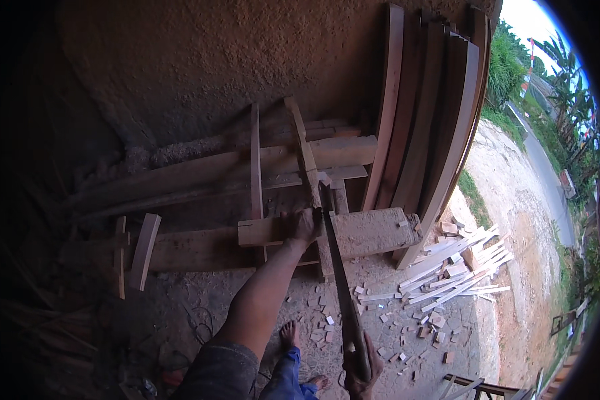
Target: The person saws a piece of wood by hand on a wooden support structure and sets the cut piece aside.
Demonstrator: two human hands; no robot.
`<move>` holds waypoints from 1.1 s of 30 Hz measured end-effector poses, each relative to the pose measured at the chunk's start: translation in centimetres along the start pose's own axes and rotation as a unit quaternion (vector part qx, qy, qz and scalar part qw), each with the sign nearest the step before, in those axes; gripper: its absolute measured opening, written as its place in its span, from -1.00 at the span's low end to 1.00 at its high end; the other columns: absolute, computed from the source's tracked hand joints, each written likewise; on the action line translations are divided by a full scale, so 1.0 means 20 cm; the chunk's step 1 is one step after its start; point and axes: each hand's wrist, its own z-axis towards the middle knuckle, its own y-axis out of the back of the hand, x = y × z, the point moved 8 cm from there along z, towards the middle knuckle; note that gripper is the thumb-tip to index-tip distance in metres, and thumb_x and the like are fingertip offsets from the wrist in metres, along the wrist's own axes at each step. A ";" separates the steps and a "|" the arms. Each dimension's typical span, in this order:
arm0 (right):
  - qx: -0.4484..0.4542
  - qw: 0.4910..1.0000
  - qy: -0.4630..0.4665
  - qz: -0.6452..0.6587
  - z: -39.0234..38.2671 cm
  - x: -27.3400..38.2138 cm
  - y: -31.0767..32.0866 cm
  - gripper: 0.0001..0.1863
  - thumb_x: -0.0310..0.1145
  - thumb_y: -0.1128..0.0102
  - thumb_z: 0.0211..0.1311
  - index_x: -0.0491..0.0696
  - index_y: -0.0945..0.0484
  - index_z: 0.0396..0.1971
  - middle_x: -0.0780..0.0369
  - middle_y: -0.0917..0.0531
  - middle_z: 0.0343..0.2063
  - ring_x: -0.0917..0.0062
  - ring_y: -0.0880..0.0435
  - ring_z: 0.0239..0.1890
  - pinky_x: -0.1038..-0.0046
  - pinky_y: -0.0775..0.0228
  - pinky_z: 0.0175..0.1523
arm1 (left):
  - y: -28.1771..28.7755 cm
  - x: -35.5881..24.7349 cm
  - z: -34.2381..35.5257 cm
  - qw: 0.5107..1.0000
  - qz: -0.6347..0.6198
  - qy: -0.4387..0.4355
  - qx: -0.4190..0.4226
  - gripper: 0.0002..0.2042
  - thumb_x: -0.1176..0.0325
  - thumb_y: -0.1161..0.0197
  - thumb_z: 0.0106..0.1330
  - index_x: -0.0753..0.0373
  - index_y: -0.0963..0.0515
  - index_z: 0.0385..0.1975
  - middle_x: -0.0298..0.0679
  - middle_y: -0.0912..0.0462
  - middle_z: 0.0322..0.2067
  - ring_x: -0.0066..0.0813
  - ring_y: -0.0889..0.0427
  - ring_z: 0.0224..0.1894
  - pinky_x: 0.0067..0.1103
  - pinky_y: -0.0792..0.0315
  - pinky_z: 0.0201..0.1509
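My right hand (364, 372), low in the view, is closed round the handle of a long handsaw (341, 280). The saw's narrow dark blade runs away from me, its far end beside a small pale wood end (324, 179). My left hand (305, 225) grips a short wooden board (263, 231) close to the blade; its fingertips are in shadow. The board lies across a thick timber beam (373, 231), next to a slanted wooden strip (303, 150) that crosses the beams.
Tall planks (440, 113) lean against the rough earthen wall (233, 60). A heap of thin offcuts (463, 270) lies at right, with small wood blocks (437, 320) scattered over the floor. Two short pieces stand by the beam at left, one a pale board (145, 250). My bare foot (290, 333) is below.
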 end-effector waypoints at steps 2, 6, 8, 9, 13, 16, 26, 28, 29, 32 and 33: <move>0.024 0.983 0.068 -0.168 -0.27 -0.04 0.09 -0.54 -0.30 -0.26 0.22 -0.08 -0.52 0.13 0.06 -0.65 -0.04 0.29 -0.70 -0.18 0.35 -0.53 -0.18 | 0.00 0.05 -0.01 1.000 0.003 -0.007 -0.018 -0.55 -0.03 0.08 0.37 0.12 -0.68 -0.45 -0.03 -0.68 -0.47 0.09 -0.63 -0.32 -0.04 -0.25 -0.09; 0.011 0.999 -0.026 -0.047 -0.16 -0.09 0.05 -0.48 -0.24 -0.24 0.24 -0.08 -0.46 0.18 0.12 -0.65 -0.13 0.42 -0.64 -0.19 0.38 -0.47 -0.14 | 0.01 -0.03 -0.02 1.000 0.011 -0.009 -0.014 -0.58 0.00 0.04 0.37 0.16 -0.66 -0.44 -0.02 -0.67 -0.47 0.09 -0.63 -0.33 -0.03 -0.24 -0.11; -0.045 0.998 0.045 0.026 0.26 0.12 -0.08 -0.43 -0.25 -0.29 0.21 -0.20 -0.44 0.17 0.11 -0.69 -0.25 0.52 -0.67 -0.34 0.48 -0.50 -0.23 | -0.04 -0.01 0.01 1.000 0.008 -0.018 -0.002 -0.59 0.01 0.03 0.36 0.16 -0.66 -0.44 -0.02 -0.67 -0.47 0.06 -0.64 -0.33 -0.04 -0.24 -0.13; -0.044 0.996 0.043 0.058 0.38 0.15 -0.13 -0.43 -0.25 -0.31 0.19 -0.20 -0.45 0.16 0.09 -0.68 -0.18 0.46 -0.68 -0.28 0.44 -0.52 -0.16 | -0.07 0.05 0.01 1.000 0.013 -0.025 -0.002 -0.60 0.01 0.03 0.36 0.16 -0.65 -0.45 -0.03 -0.67 -0.47 0.04 -0.64 -0.33 -0.04 -0.24 -0.14; -0.027 0.998 0.010 0.048 0.30 0.10 -0.08 -0.40 -0.31 -0.38 0.10 -0.16 -0.45 0.16 0.02 -0.67 -0.08 0.34 -0.72 -0.13 0.41 -0.52 -0.04 | -0.04 -0.04 0.02 0.999 0.022 0.014 0.029 -0.64 0.04 -0.01 0.34 0.13 -0.65 -0.45 -0.04 -0.68 -0.45 -0.02 -0.65 -0.32 -0.09 -0.22 -0.15; 0.041 0.992 -0.046 -0.108 -0.14 -0.03 0.08 -0.45 -0.29 -0.30 0.17 -0.09 -0.47 0.17 0.06 -0.64 -0.03 0.30 -0.68 -0.09 0.33 -0.50 -0.03 | 0.04 0.01 0.00 0.999 0.027 -0.006 -0.046 -0.66 0.04 -0.03 0.34 0.10 -0.66 -0.44 -0.05 -0.68 -0.43 -0.05 -0.65 -0.31 -0.12 -0.22 -0.15; -0.006 0.997 0.035 0.064 0.54 0.09 -0.19 -0.43 -0.40 -0.31 0.15 -0.14 -0.42 0.19 0.00 -0.67 -0.10 0.24 -0.73 -0.10 0.38 -0.53 -0.06 | -0.05 -0.07 0.04 0.997 0.062 -0.013 0.045 -0.77 0.17 -0.10 0.27 0.12 -0.65 -0.42 -0.08 -0.69 -0.41 -0.03 -0.67 -0.27 0.02 -0.30 -0.15; -0.040 0.998 0.047 0.030 0.32 0.05 -0.10 -0.44 -0.37 -0.34 0.11 -0.09 -0.49 0.16 0.10 -0.69 -0.11 0.53 -0.71 -0.23 0.52 -0.53 -0.20 | 0.04 -0.10 0.04 0.998 0.059 0.003 0.027 -0.76 0.17 -0.09 0.28 0.13 -0.65 -0.45 -0.10 -0.70 -0.41 -0.04 -0.67 -0.26 0.00 -0.28 -0.09; -0.056 0.994 0.082 -0.036 0.17 0.06 -0.03 -0.48 -0.37 -0.35 0.08 -0.07 -0.53 0.10 0.12 -0.69 -0.12 0.47 -0.73 -0.25 0.49 -0.55 -0.22 | 0.05 -0.08 0.04 0.999 0.050 0.007 0.015 -0.75 0.17 -0.08 0.29 0.13 -0.64 -0.46 -0.11 -0.69 -0.41 -0.04 -0.67 -0.26 -0.01 -0.26 -0.06; 0.006 0.953 -0.031 -0.301 -0.19 -0.25 0.03 -0.57 -0.41 -0.36 -0.01 -0.05 -0.61 -0.05 0.16 -0.71 -0.14 0.32 -0.75 -0.28 0.39 -0.60 -0.25 | 0.05 0.00 0.00 0.999 0.031 0.027 -0.014 -0.73 0.15 -0.08 0.30 0.12 -0.64 -0.50 -0.12 -0.69 -0.41 -0.04 -0.66 -0.26 -0.03 -0.21 0.00; -0.016 0.974 0.003 -0.228 -0.17 -0.17 0.03 -0.57 -0.41 -0.36 0.00 -0.06 -0.60 -0.03 0.15 -0.71 -0.14 0.33 -0.75 -0.28 0.40 -0.59 -0.24 | 0.05 0.02 0.00 0.999 0.025 0.030 -0.027 -0.73 0.14 -0.08 0.30 0.11 -0.63 -0.50 -0.13 -0.69 -0.42 -0.04 -0.65 -0.26 -0.03 -0.19 0.02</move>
